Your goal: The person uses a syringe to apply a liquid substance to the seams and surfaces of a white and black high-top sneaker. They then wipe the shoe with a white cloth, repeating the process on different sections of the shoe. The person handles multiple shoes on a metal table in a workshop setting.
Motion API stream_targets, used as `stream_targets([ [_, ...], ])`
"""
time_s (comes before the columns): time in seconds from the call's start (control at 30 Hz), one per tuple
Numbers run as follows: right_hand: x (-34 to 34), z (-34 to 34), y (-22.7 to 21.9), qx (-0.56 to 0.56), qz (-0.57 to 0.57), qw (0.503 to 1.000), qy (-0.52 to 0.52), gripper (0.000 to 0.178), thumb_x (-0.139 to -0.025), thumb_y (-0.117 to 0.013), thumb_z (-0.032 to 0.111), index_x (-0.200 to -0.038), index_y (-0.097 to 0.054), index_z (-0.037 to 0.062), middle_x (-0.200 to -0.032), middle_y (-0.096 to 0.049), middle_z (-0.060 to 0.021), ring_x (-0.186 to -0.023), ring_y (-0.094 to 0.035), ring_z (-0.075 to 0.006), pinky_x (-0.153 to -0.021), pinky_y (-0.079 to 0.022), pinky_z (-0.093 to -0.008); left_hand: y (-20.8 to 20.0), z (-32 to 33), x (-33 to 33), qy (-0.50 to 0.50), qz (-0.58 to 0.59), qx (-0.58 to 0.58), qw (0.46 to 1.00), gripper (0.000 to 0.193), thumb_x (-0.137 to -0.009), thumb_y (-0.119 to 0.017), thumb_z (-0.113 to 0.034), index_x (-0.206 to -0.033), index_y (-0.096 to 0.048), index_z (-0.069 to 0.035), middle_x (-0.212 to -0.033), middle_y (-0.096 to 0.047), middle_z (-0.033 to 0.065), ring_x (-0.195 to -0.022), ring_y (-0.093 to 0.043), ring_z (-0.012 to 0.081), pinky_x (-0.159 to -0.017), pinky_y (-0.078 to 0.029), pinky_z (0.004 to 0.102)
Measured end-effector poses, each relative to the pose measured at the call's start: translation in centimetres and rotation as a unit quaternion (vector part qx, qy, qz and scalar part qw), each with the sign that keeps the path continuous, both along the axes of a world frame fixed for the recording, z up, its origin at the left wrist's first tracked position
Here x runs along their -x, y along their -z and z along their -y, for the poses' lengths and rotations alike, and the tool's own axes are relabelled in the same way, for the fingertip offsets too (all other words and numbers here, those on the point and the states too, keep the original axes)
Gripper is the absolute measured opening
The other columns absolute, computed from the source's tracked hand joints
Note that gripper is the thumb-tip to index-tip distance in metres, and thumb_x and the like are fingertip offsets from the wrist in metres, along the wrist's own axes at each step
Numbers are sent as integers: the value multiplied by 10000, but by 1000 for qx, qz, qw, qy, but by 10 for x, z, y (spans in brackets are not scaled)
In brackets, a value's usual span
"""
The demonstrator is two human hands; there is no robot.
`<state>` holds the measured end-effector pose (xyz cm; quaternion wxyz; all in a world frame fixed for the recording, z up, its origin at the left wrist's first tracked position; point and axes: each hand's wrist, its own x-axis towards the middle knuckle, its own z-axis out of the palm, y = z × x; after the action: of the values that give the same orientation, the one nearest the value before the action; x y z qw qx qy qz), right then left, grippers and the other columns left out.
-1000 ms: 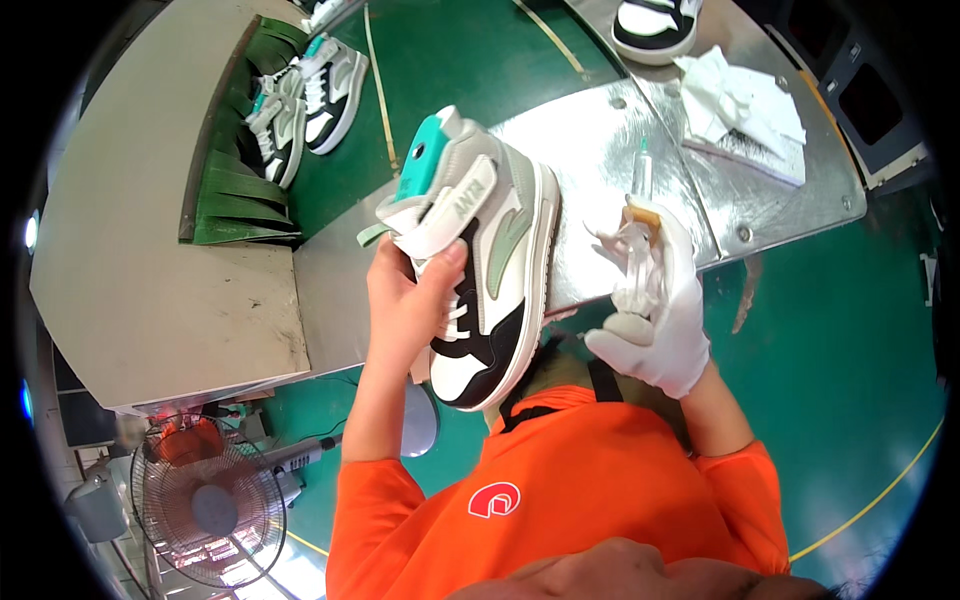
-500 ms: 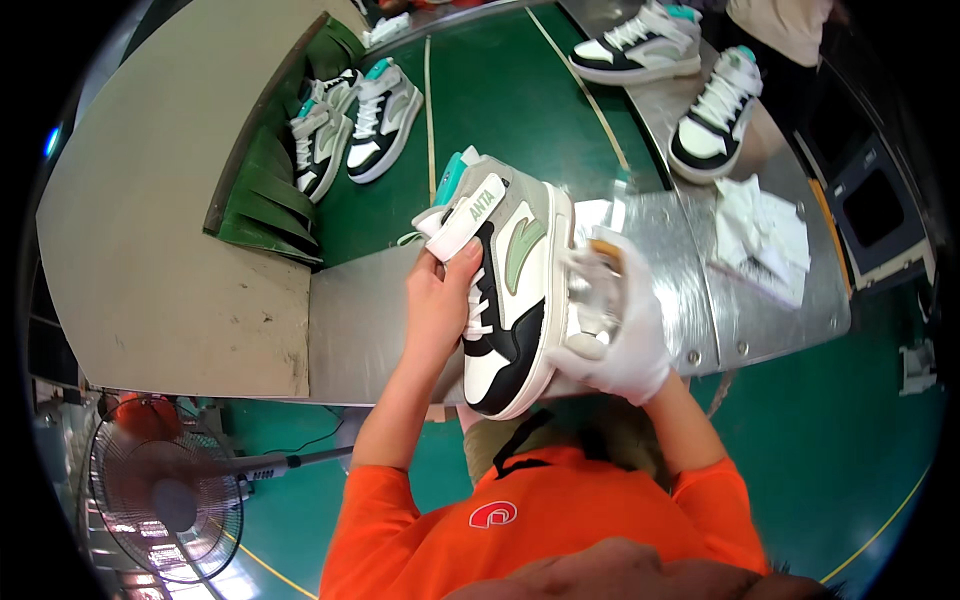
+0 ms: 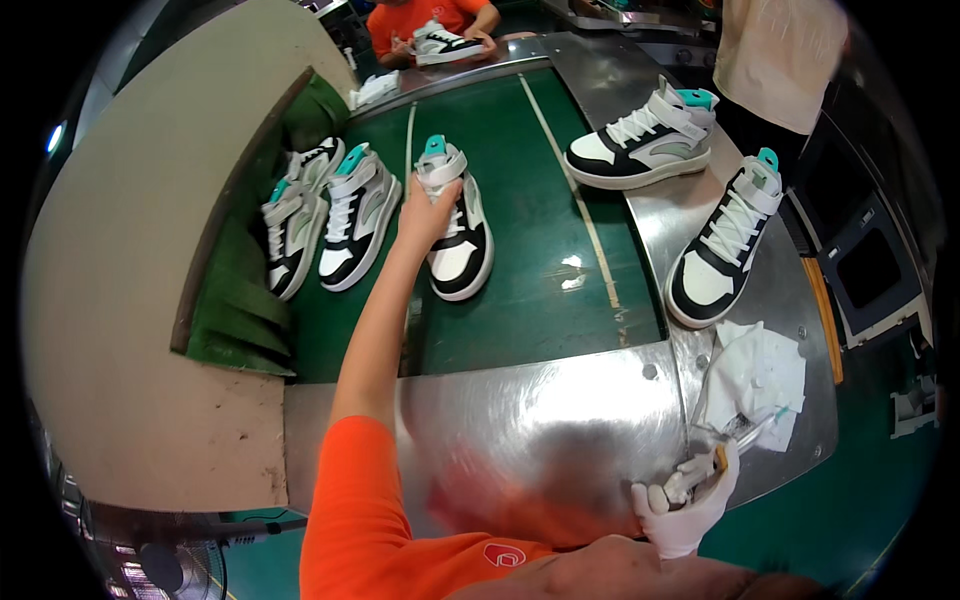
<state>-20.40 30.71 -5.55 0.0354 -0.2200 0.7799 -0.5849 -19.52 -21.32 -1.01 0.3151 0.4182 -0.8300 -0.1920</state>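
Note:
My left hand (image 3: 430, 212), bare, reaches out over the green belt (image 3: 530, 240) and is closed on a high-top sneaker (image 3: 462, 268) near its strap and upper laces. The sneaker is white and black with a teal tongue lining, and its toe points toward me. At the lower right my right hand (image 3: 692, 512) wears a white glove with its fingers curled. A slim, silvery tool (image 3: 748, 436) sticks out of it toward a crumpled white cloth; its exact kind is unclear.
Several matching sneakers (image 3: 350, 220) stand left of my hand beside green curtain strips (image 3: 235, 310). Two more, one sideways (image 3: 640, 145) and one lengthwise (image 3: 722, 245), rest on the metal ledge above the white cloth (image 3: 750, 375). Across the belt a person holds another sneaker (image 3: 445, 45).
My left hand has carried the sneaker from in front of my body out to the belt. My gloved right hand has drawn away from it, toward the lower right. The view has shifted.

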Motion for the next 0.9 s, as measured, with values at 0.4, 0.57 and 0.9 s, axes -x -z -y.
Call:
stream_targets([
  [0.4, -3, -9, 17, 68, 210, 974, 56, 1092, -477, -888, 219, -1361, -313, -66, -1056, -493, -98, -763, -468, -150, -702, -425, -294, -21, -51, 194, 148, -67, -92, 982, 857, -852, -634, -563, -1309, -461, 141, -1159, -608, 292, -1111, -575, 418, -957, -456, 488],
  [0.57, 4, 5, -27, 79, 119, 990, 7, 921, -565, -894, 157, -1300, -370, -27, -754, -454, 13, -648, -436, -89, -600, -417, -234, 29, -39, 214, 156, -213, -516, 815, 567, -781, -775, -499, -1036, -677, -1, -980, -701, 115, -813, -673, 216, -639, -513, 323],
  [0.9, 14, 13, -26, 117, 78, 988, -70, 1034, -579, -883, 213, -1412, -310, -7, -808, -462, -29, -675, -450, -129, -682, -462, -275, -61, -206, -52, 217, -150, -561, 785, 436, -935, -606, -273, -1228, -583, 50, -1182, -650, 142, -1026, -665, 232, -865, -561, 364],
])
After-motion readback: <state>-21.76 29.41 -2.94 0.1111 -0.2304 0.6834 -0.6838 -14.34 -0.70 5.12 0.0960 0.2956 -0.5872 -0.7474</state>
